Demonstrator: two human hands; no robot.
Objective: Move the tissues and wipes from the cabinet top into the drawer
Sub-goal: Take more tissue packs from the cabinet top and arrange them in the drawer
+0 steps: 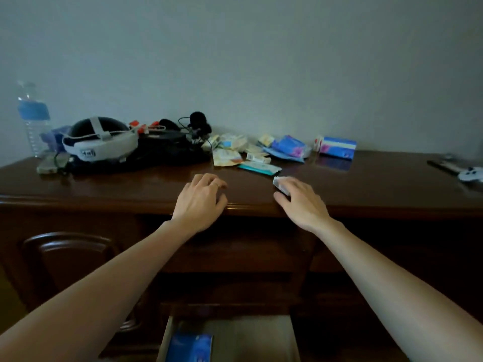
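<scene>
Reaching forward from the bottom of the frame, both bare arms end at the front edge of the dark wooden desk (130, 184). The left hand (200, 201), a ring on one finger, hovers at the edge left of centre with its fingers (218, 185) loosely curled and nothing in them. The right hand (300, 202), just right of centre, has its fingers (294, 184) closed over a small white packet (279, 182), of which only one end shows past the knuckles.

Beyond the hands, in the middle of the frame, lies a scatter of tissues and wipes: a teal wipes pack (260, 169) nearest the front, pale yellowish sachets (226, 156) behind it to the left, a crumpled blue and pink tissue pack (287, 148) to the right, and further right, apart from the rest, a blue and white striped tissue pack (338, 147) close to the wall.

At the left of the desk sits a white and black headset (100, 139) with black cables and gear (183, 137) beside it, and a clear water bottle (32, 118) with a blue label stands at the far left. A white controller (471, 174) lies at the right edge of the frame.

At the bottom centre the drawer (295, 340) stands pulled out, pale inside, and a blue tissue pack (189, 347) lies in its left part.
</scene>
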